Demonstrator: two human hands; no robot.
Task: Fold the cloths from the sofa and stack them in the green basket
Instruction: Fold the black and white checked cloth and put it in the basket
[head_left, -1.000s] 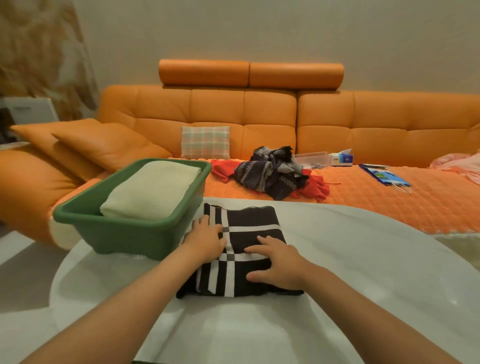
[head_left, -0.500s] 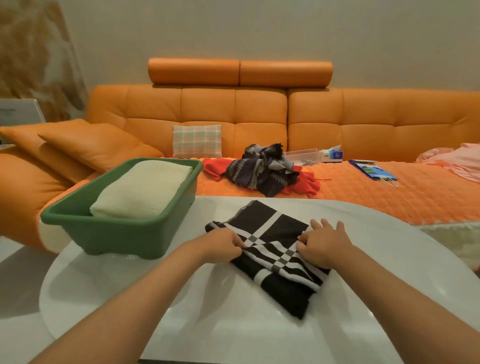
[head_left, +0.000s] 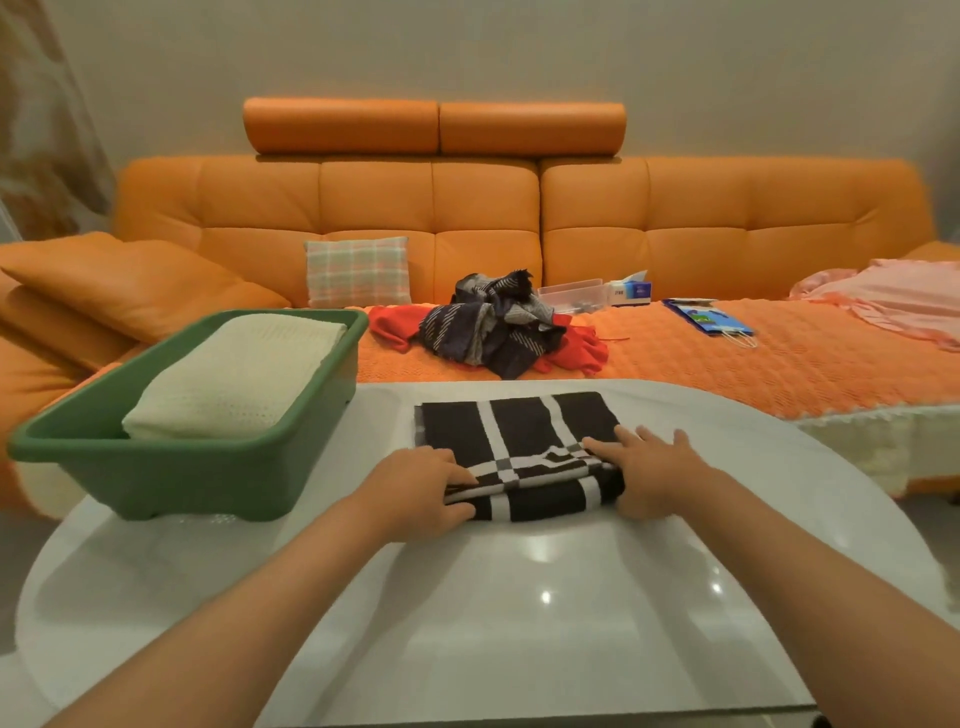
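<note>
Finishing the fold, I reckon. Green plastic basket (head_left: 182, 483) sits left of the grip, folded cream knit cloth (head_left: 228, 384) inside. The left hand (head_left: 415, 488) pinches the black-and-white checked cloth (head_left: 530, 426) on the glossy white table (head_left: 519, 623), and the right hand (head_left: 654, 473) presses flat on its other end. Next, I'd guess: lift it left onto the cream one.

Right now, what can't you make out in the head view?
Head view:
- Basket floor: covered by the cream cloth.
- Red cloth: mostly under the dark pile.
- Right hand's thumb: behind the black cloth's edge.
- Box print: too small.
- Pink cloth: cut by the right edge.
</note>
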